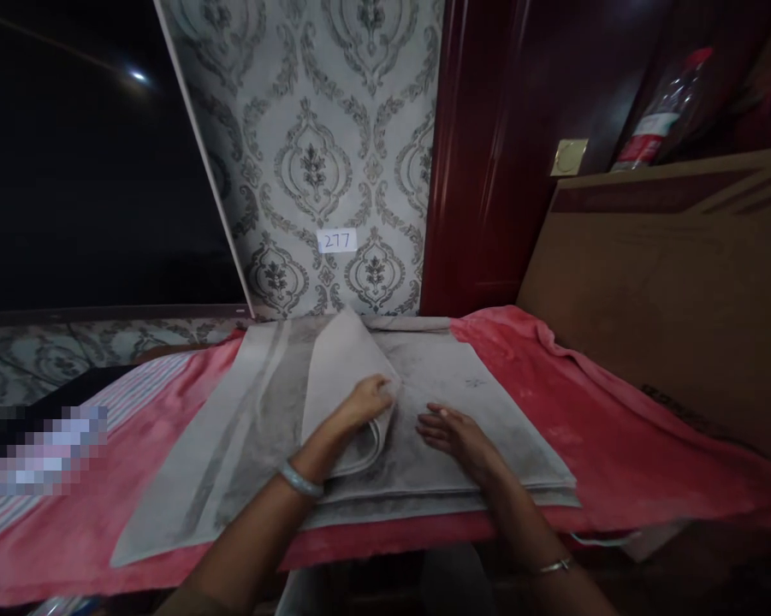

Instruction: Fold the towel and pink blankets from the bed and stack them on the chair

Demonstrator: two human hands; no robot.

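A large grey patterned cloth point(282, 402) lies in layers on a red blanket. Its right part point(468, 453) is stacked in folded layers with edges along the front. Near the middle, a pale flap point(340, 376) of the cloth is turned over, curving into a loose roll at its right edge. My left hand point(370, 400) grips that curved edge with bent fingers. To its right, my right hand point(453, 435) is open, fingers stretched leftward over the folded layers. I cannot tell whether it touches them.
The red blanket point(539, 376) covers the surface underneath. A large cardboard box point(673, 316) stands at the right, with a red-capped plastic bottle point(655, 128) behind its upper edge. A dark screen point(96, 171) rises at the left. A patterned wall point(372, 137) bears a paper label point(337, 240).
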